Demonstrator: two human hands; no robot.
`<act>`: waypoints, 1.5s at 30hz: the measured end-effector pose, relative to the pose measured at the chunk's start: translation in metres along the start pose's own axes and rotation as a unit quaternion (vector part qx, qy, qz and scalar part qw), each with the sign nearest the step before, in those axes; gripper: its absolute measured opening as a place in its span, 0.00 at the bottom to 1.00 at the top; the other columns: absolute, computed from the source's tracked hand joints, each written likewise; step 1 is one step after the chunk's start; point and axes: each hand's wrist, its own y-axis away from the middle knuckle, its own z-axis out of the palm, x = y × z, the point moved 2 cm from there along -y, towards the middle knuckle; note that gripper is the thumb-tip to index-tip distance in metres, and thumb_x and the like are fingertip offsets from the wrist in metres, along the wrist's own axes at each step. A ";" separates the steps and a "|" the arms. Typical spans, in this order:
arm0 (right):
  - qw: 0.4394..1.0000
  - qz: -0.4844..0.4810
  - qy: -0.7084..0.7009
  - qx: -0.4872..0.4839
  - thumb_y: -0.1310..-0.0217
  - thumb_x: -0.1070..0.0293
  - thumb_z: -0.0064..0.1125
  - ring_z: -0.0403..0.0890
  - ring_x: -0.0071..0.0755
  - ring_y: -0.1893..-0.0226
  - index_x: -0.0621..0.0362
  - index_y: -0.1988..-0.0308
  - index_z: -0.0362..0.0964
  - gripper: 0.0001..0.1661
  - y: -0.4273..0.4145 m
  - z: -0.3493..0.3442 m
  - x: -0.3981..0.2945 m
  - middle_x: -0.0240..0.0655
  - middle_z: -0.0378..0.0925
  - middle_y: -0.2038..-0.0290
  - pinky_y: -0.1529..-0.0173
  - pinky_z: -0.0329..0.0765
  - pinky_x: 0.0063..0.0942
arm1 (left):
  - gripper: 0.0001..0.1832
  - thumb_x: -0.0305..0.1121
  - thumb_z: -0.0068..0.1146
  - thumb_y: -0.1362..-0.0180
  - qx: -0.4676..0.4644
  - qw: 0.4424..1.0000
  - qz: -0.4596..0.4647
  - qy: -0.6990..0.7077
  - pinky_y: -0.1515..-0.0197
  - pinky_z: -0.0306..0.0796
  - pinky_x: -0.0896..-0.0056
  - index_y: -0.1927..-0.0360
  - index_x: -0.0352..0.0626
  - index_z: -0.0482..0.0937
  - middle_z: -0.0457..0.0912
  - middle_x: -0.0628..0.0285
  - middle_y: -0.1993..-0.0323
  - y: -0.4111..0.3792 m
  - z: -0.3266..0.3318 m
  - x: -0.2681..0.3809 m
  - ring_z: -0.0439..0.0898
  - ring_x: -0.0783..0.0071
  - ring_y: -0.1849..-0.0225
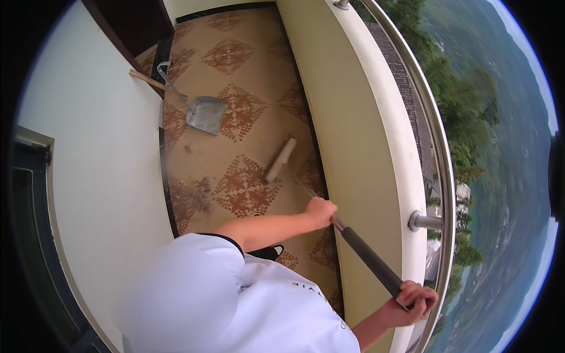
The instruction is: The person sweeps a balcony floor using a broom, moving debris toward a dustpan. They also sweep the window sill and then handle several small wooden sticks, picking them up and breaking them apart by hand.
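Note:
My left hand [320,212] is closed around the metal shaft of a long-handled broom [370,258], just below its dark grip. At the top end of that grip, beside the steel railing, my right hand [417,301] is wrapped around the handle. The handle slants down and away to a pale broom head [281,160], which rests on the patterned tile floor and looks slightly blurred. A patch of dark dirt [196,194] lies to the left of the head. Beyond it a metal long-handled dustpan [206,114] sits on the floor, its hooked handle towards the doorway.
A wooden stick [148,80] lies across the dustpan's handle by the dark doorway [128,26]. A white wall [101,114] bounds the left. Along the right runs a low parapet [353,110] topped by a steel railing [441,123], with trees and hills outside.

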 end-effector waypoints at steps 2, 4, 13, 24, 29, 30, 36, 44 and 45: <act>0.997 -0.036 -0.014 -0.068 0.52 0.76 0.37 0.56 0.21 0.90 0.60 0.74 0.60 0.04 -0.008 0.015 -0.004 0.27 0.53 0.90 0.78 0.65 0.24 | 0.08 0.34 0.62 0.63 0.027 0.999 0.002 0.035 0.71 0.69 0.58 0.82 0.46 0.74 0.76 0.59 0.79 -0.016 0.002 0.006 0.76 0.56 0.73; 0.990 -0.051 -0.021 -0.129 0.53 0.78 0.36 0.56 0.22 0.90 0.62 0.74 0.61 0.05 -0.011 0.038 0.003 0.28 0.53 0.89 0.77 0.64 0.23 | 0.06 0.33 0.60 0.62 0.032 0.997 -0.016 0.070 0.71 0.69 0.57 0.81 0.46 0.74 0.76 0.59 0.78 -0.031 0.008 -0.001 0.77 0.56 0.72; 0.959 0.012 -0.104 -0.262 0.59 0.87 0.31 0.59 0.23 0.91 0.67 0.75 0.61 0.10 0.002 0.136 0.066 0.32 0.59 0.88 0.84 0.59 0.23 | 0.05 0.29 0.54 0.60 0.125 0.984 -0.075 0.101 0.74 0.66 0.56 0.80 0.46 0.70 0.74 0.58 0.79 -0.036 -0.039 -0.092 0.74 0.54 0.73; 0.987 -0.007 -0.053 -0.154 0.51 0.76 0.38 0.55 0.21 0.91 0.64 0.73 0.62 0.04 -0.019 0.128 0.033 0.30 0.56 0.90 0.80 0.65 0.25 | 0.05 0.31 0.58 0.64 0.130 0.987 -0.092 0.033 0.74 0.67 0.55 0.84 0.47 0.73 0.75 0.58 0.81 0.002 -0.087 -0.068 0.76 0.54 0.75; 1.000 -0.008 0.009 0.002 0.46 0.72 0.42 0.54 0.19 0.89 0.59 0.71 0.64 0.04 -0.030 0.090 -0.011 0.27 0.53 0.88 0.74 0.66 0.24 | 0.05 0.32 0.60 0.64 0.102 0.993 -0.009 0.050 0.72 0.70 0.56 0.86 0.46 0.76 0.77 0.56 0.83 -0.011 -0.075 -0.030 0.77 0.54 0.77; 0.999 -0.024 0.029 0.020 0.50 0.71 0.44 0.56 0.24 0.89 0.60 0.74 0.63 0.04 -0.027 0.101 -0.020 0.30 0.54 0.89 0.79 0.63 0.23 | 0.05 0.32 0.60 0.64 0.087 0.994 0.000 0.061 0.71 0.70 0.55 0.86 0.46 0.76 0.77 0.56 0.83 -0.012 -0.072 -0.024 0.77 0.54 0.77; 0.998 0.005 0.027 -0.058 0.52 0.72 0.40 0.55 0.23 0.89 0.61 0.76 0.61 0.04 0.014 0.137 0.001 0.29 0.52 0.89 0.79 0.62 0.23 | 0.05 0.33 0.59 0.65 0.091 0.991 -0.068 0.067 0.71 0.68 0.55 0.86 0.47 0.75 0.76 0.56 0.83 0.031 -0.058 -0.061 0.77 0.54 0.75; 0.984 0.069 -0.038 -0.157 0.50 0.73 0.40 0.54 0.21 0.88 0.59 0.76 0.61 0.04 0.029 0.139 0.051 0.26 0.49 0.88 0.77 0.61 0.22 | 0.07 0.33 0.61 0.65 0.135 0.983 -0.126 0.009 0.73 0.65 0.55 0.85 0.48 0.73 0.74 0.61 0.84 0.063 -0.086 -0.119 0.76 0.56 0.77; 0.984 0.070 -0.048 -0.159 0.50 0.73 0.40 0.54 0.21 0.88 0.59 0.76 0.61 0.04 0.023 0.143 0.047 0.26 0.49 0.88 0.76 0.61 0.22 | 0.06 0.33 0.61 0.65 0.145 0.982 -0.125 0.006 0.73 0.66 0.55 0.85 0.48 0.74 0.75 0.61 0.84 0.062 -0.090 -0.116 0.76 0.56 0.76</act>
